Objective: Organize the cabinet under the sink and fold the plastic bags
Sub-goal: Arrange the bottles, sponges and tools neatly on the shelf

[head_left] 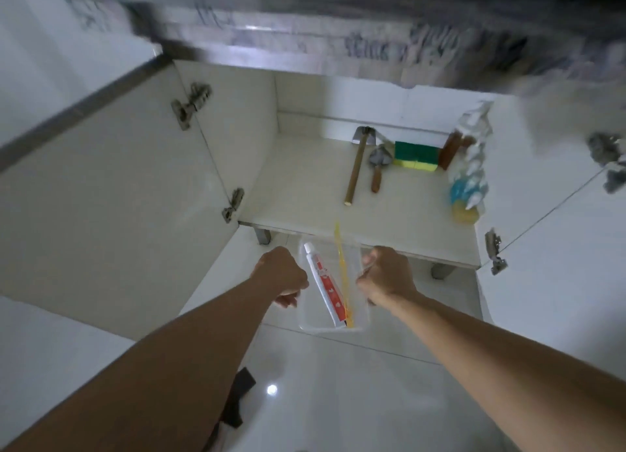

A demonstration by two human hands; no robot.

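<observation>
Two hands grip clear plastic container (306, 323) from opposite sides, held in air in front of open cabinet (338, 211): left hand (283, 277) curled on rim at 9 o'clock, right hand (386, 275) curled on rim at 3 o'clock. Between hands, inside container: white-red toothpaste tube (325, 284) and yellow toothbrush (342, 272), both slanted. On cabinet floor at 12 o'clock of hands: hammer (357, 165), small trowel (378, 167), green-yellow sponges (416, 155), brown bottle (450, 150). Spray bottle (471, 170) at 1 o'clock, blurred. Both doors swung wide.
</observation>
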